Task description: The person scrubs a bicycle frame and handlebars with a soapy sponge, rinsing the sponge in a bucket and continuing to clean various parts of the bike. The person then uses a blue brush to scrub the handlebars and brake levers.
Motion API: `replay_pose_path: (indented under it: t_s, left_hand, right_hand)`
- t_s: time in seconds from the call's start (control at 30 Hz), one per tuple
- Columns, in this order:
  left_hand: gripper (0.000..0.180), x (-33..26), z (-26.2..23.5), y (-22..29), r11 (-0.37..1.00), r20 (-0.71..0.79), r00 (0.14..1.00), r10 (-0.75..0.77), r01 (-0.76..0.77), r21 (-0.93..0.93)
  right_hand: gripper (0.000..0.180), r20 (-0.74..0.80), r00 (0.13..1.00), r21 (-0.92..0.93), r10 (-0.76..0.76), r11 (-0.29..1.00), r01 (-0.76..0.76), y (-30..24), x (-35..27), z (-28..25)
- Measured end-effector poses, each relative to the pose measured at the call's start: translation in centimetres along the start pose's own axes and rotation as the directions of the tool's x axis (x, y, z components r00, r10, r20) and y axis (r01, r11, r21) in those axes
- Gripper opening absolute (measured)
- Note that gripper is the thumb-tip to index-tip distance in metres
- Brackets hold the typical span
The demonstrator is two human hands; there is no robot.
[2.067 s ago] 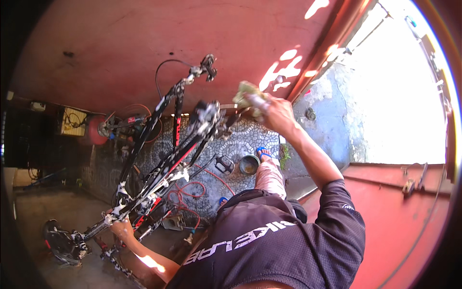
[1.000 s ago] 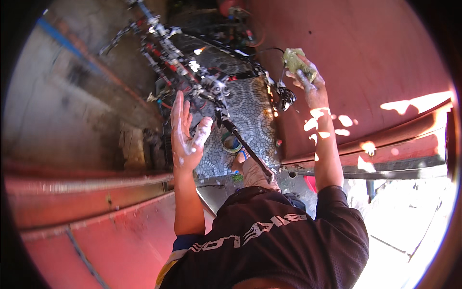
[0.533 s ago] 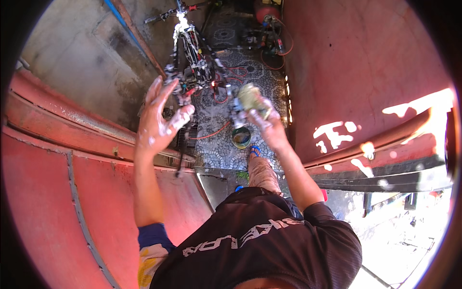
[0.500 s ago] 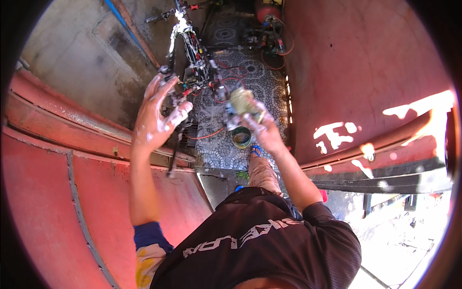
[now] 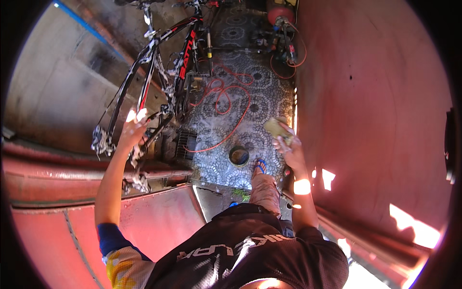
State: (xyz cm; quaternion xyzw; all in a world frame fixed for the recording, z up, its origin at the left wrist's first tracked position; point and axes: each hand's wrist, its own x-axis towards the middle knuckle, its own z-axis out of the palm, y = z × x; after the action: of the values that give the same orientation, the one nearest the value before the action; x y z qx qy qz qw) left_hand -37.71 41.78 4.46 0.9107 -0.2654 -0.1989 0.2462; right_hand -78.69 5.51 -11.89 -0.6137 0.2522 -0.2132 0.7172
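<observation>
Bike (image 5: 159, 82) is mid-wash as I read it: frame and rear end carry white suds, so soaping looks largely done, rinse not started. Left hand (image 5: 131, 132) rests fingers spread on the bike near the chain area, not clamped on anything. Right hand (image 5: 288, 147) has its grip closed on a yellow-green sponge (image 5: 275, 126), held away from the bike, over the patterned floor (image 5: 250, 96) by the red wall (image 5: 375, 96). Red hose (image 5: 226, 103) lies loose on the floor, untouched; a small round pot (image 5: 239, 155) sits by the sandalled foot (image 5: 260, 166). Left to do, by my judgement: finish the scrub and rinse off the foam.
</observation>
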Motion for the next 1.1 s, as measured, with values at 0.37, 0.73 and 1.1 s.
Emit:
replay_pose_path:
  t_s: [0.37,0.73,1.1]
  left_hand:
    - [0.029,-0.2,7.0,-5.2,0.842,-0.399,0.838,0.371,-0.122,0.526]
    - [0.044,-0.1,7.1,-0.1,0.931,-0.548,0.815,0.189,0.029,0.364]
    - [0.052,0.9,6.1,3.1,0.830,-0.332,0.926,-0.181,0.325,0.453]
  right_hand:
    - [0.043,-0.354,0.934,-0.232,-0.047,0.972,-0.039,-2.7,8.8,-15.3]
    - [0.047,-0.257,0.961,-0.704,0.105,0.661,-0.260,-6.4,7.7,-14.6]
    - [0.048,-0.157,0.975,-0.754,0.158,0.619,-0.221,-2.7,10.5,-16.3]
